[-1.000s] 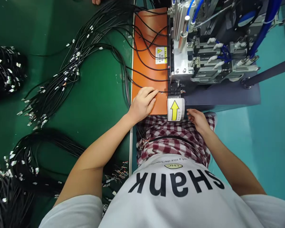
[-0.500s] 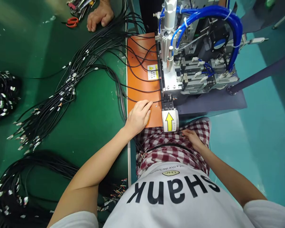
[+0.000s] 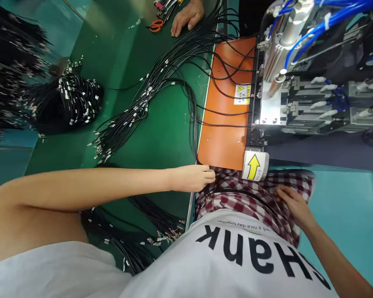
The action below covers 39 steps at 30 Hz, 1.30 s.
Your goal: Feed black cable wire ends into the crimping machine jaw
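My left hand point(image 3: 195, 178) is at the near edge of the orange plate point(image 3: 224, 140), fingers pinched together on a thin black wire that runs up along the plate's left side. My right hand point(image 3: 294, 203) lies on the checked cloth point(image 3: 236, 194) over my lap, fingers spread flat, holding nothing. Several black wires point(image 3: 226, 111) lie across the orange plate into the metal machine point(image 3: 298, 103). A white tab with a yellow arrow point(image 3: 255, 166) sits at the machine's near corner, between my two hands.
A fan of black wires with metal terminals point(image 3: 130, 120) spreads over the green mat point(image 3: 149, 153). Bundled wire coils point(image 3: 68, 103) lie at left. Another person's hand point(image 3: 186, 16) rests at the far edge beside orange-handled scissors point(image 3: 156, 25). Blue hoses point(image 3: 323, 20) loop over the machine.
My left hand has drawn back from the plate's surface to its near edge and pinched a wire. My right hand slid further right on the cloth. The view swung left.
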Tool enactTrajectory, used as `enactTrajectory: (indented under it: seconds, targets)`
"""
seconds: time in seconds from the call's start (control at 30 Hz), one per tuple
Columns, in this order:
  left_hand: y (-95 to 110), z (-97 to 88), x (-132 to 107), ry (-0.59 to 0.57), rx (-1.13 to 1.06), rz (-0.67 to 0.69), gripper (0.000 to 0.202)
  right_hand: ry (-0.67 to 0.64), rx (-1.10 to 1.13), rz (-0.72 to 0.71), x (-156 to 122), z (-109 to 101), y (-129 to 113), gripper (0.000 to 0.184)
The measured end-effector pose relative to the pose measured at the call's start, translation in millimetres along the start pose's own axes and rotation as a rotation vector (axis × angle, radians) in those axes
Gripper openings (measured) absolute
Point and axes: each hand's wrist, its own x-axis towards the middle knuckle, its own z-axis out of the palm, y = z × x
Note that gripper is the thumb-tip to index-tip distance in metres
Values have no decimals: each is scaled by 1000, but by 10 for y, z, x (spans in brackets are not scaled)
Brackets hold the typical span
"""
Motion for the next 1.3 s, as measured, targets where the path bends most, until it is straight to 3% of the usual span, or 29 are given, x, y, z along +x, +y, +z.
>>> enactTrajectory:
  seconds: [0.13, 0.27, 0.33, 0.4, 0.5, 0.57, 0.67, 0.73, 0.9, 1.1, 1.2, 1.3]
  targets:
    - [-76, 73, 30, 24, -111, -121, 17, -42, -89, -36, -155, -166, -350, 48]
    - [-284, -266, 24, 142, -493, -210, 16, 1, -168, -195, -378, -237, -962, 34]
    - [-332, -488, 19, 258, -645, -324, 18, 14, -169, -329, -465, -159, -1278, 26]
    - [-353, -616, 44, 415, -662, -473, 20, -36, -167, -483, -499, 1, -1555, 25]
    - [-374, -555, 163, 577, -595, -602, 18, -98, -83, -693, -439, 287, -1861, 41]
    - [-387, -421, 285, 587, -521, -620, 17, -95, -15, -762, -358, 429, -1984, 35]
    - [-368, -293, 517, 554, -359, -650, 16, -63, 51, -749, -249, 524, -2063, 17]
    - [-327, -299, 713, 564, -312, -669, 21, -42, 48, -741, -196, 530, -2068, 15]
    - [-297, -353, 1174, 751, -541, -613, 16, 88, -113, -882, -64, 461, -2003, 11]
    - [-374, -253, 1257, 751, -555, -575, 16, 153, -405, -1104, 80, 320, -1922, 9]
    - [-381, -266, 1231, 754, -592, -601, 17, 185, -253, -950, 75, 285, -1986, 12]
    - [-390, -307, 1227, 819, -733, -677, 15, 33, 107, -621, 77, 267, -2070, 23]
